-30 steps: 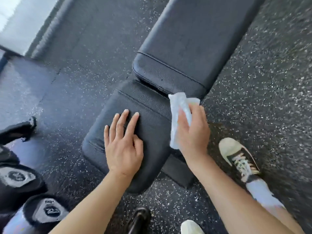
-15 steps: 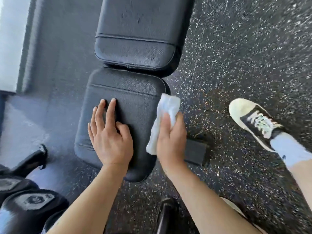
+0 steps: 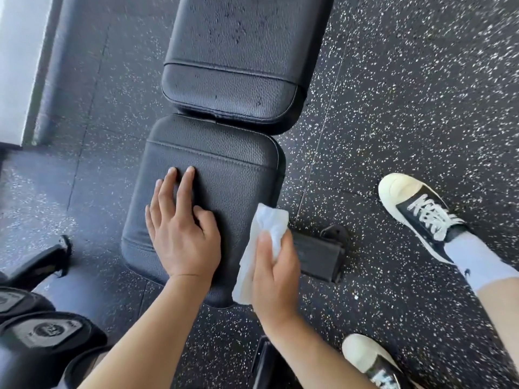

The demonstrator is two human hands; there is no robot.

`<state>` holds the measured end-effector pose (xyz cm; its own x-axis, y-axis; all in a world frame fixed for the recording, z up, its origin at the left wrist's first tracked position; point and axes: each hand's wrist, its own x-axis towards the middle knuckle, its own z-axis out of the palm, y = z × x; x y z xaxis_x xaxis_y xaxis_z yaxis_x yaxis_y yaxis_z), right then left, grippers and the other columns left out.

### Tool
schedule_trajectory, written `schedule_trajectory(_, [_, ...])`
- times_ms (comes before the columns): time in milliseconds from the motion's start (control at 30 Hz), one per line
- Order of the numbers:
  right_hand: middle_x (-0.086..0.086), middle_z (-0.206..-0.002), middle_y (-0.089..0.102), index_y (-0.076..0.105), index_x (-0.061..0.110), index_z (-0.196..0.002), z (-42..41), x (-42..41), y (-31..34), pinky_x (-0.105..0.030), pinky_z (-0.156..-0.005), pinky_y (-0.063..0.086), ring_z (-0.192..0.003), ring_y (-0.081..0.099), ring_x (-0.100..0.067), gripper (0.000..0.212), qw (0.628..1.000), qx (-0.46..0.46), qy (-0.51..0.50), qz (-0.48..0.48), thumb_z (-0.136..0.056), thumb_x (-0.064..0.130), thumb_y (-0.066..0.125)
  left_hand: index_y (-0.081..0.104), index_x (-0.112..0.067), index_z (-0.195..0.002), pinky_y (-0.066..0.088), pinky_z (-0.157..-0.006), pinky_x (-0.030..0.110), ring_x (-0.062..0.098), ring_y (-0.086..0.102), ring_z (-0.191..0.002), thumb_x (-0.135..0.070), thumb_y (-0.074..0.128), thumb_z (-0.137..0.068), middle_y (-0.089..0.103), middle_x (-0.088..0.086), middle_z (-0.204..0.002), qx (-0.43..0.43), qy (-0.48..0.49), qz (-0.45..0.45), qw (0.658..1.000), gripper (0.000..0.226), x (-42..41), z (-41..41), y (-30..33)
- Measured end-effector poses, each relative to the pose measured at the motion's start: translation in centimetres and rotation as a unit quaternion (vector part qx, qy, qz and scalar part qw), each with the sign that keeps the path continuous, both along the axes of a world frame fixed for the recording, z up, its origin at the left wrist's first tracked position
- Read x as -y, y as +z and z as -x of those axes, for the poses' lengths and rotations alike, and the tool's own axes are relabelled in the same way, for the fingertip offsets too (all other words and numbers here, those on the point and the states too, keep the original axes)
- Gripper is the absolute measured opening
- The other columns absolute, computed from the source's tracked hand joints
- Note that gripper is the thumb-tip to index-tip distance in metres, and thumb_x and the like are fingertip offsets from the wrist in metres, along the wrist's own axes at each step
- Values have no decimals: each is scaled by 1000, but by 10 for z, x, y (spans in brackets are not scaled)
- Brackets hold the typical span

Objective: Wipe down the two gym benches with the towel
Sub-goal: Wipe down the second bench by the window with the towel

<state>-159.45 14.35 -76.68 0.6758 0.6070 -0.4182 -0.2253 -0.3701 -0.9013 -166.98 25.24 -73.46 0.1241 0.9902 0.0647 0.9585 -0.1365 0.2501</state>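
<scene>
A black padded gym bench runs up the middle of the view, with its seat pad point(image 3: 233, 175) near me and its back pad point(image 3: 241, 51) beyond. My left hand point(image 3: 179, 228) lies flat on the seat pad with straight fingers. My right hand point(image 3: 276, 276) grips a crumpled white towel point(image 3: 264, 242) against the seat pad's right edge. Only one bench is in view.
Black speckled rubber floor point(image 3: 407, 108) surrounds the bench. The bench's black metal foot point(image 3: 323, 254) juts out to the right of the seat. My two sneakers point(image 3: 418, 214) stand on the right. Black dumbbells point(image 3: 47, 332) lie at lower left. A pale wall base point(image 3: 16, 66) runs along the left.
My right hand has slid the towel down the seat pad's right edge towards me. The view has swung so the bench now points straight ahead. My left hand stays on the seat.
</scene>
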Motion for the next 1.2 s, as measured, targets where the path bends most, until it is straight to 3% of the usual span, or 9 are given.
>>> schedule_trajectory(167, [8, -90, 58, 50, 24, -93, -61, -68, -2, -33, -60, 44, -73, 54, -13, 13, 984, 173, 38, -9, -98, 36, 53, 48, -29, -156, 21, -128, 52, 28, 31, -156, -20, 45, -93, 39, 0, -167, -2, -4, -3, 1000, 64, 0, 3, -4])
schedule_trajectory(267, [0, -91, 53, 54, 17, -89, -81, -92, 6, -31, -54, 38, -73, 52, -21, 20, 905, 394, 162, -9, -94, 36, 60, 46, -32, -157, 20, -128, 54, 27, 30, -156, -23, 44, -92, 37, -3, -167, -5, 5, 2, 1000, 66, 0, 2, -2])
schedule_trajectory(367, [-1, -87, 54, 58, 18, -87, -85, -94, 17, -36, -57, 43, -76, 55, -24, 21, 824, 489, 283, -40, -93, 37, 62, 44, -33, -158, 19, -129, 55, 25, 28, -158, -23, 44, -89, 37, -4, -168, -13, 12, 10, 1000, 69, -1, 1, 0])
schedule_trajectory(533, [6, -89, 55, 58, 21, -87, -106, -119, 35, -29, -54, 39, -77, 57, -18, 20, 787, 482, 380, -70, -94, 40, 64, 44, -31, -157, 19, -128, 57, 26, 27, -159, -24, 45, -88, 35, -2, -169, -34, 8, 16, 999, 70, -4, 3, -1])
schedule_trajectory(700, [6, -98, 60, 63, 21, -98, -118, -204, 63, -32, -59, 26, -78, 53, -19, 28, 807, 398, 428, -85, -98, 47, 54, 44, -34, -159, 21, -128, 57, 28, 30, -158, -25, 48, -86, 34, -4, -170, -42, 0, 15, 999, 74, -4, 7, -4])
schedule_trajectory(867, [1, -95, 58, 60, 18, -93, -92, -270, 71, -35, -59, 32, -74, 59, -31, 30, 762, 361, 527, -106, -101, 46, 54, 42, -35, -160, 23, -127, 59, 27, 29, -159, -27, 50, -86, 32, -2, -171, -49, 3, 25, 998, 75, -5, 7, -5])
schedule_trajectory(1000, [-1, -110, 63, 64, 18, -107, -73, -268, 58, -40, -69, 44, -95, 64, -29, 30, 669, 434, 601, -59, -104, 45, 51, 40, -35, -160, 21, -127, 59, 27, 27, -159, -29, 50, -87, 31, -2, -172, -53, -1, 28, 998, 74, -5, 7, -5])
schedule_trajectory(1100, [-2, -99, 66, 65, 16, -98, -86, -247, 55, -35, -57, 41, -82, 66, -30, 27, 659, 461, 588, -80, -101, 42, 56, 41, -35, -160, 20, -128, 59, 26, 27, -160, -30, 50, -87, 30, -3, -172, -48, -1, 30, 998, 74, -4, 9, -8])
schedule_trajectory(1200, [4, -98, 63, 58, 24, -94, -120, -226, 54, -33, -59, 35, -78, 64, -30, 24, 658, 428, 618, -44, -102, 45, 49, 38, -36, -162, 21, -126, 61, 28, 27, -160, -31, 49, -88, 29, -1, -172, -57, -7, 48, 997, 74, -4, 8, -6])
